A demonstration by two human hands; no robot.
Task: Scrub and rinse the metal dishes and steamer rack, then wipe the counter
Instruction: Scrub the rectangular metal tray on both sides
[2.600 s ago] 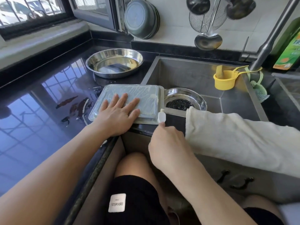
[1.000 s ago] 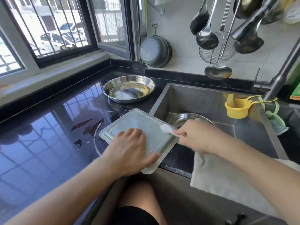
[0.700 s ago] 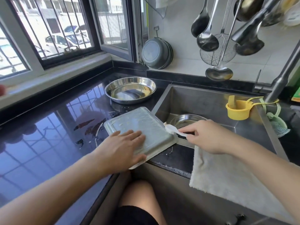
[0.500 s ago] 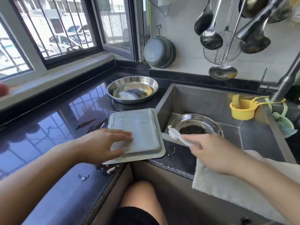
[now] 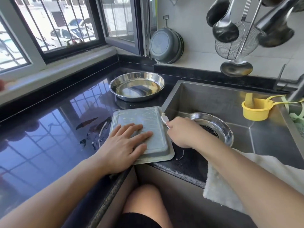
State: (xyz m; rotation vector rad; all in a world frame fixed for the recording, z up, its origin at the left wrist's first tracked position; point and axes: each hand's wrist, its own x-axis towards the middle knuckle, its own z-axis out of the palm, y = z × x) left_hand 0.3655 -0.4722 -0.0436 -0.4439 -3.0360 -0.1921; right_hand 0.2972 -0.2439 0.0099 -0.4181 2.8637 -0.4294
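Observation:
A rectangular metal tray [image 5: 148,119] lies upside down on the black counter [image 5: 49,129] beside the sink, streaked with soap. My left hand [image 5: 125,143] presses flat on its near half with straight fingers. My right hand [image 5: 182,132] grips a small white brush [image 5: 164,120] whose head touches the tray's right edge. A round metal dish [image 5: 137,86] stands on the counter behind the tray. Another round metal dish [image 5: 218,127] sits in the sink [image 5: 213,97], holding a dark scrubber.
Food scraps and water [image 5: 93,129] lie on the counter left of the tray. A white cloth [image 5: 218,188] hangs over the sink's front edge. A yellow cup [image 5: 255,109] sits at the sink's right. Ladles and a strainer [image 5: 236,41] hang above; a pan [image 5: 166,45] hangs on the wall.
The tray has turned on the counter and now lies squarer to the edge. My left hand shifted onto its near half; my right hand brought the brush to the tray's right edge.

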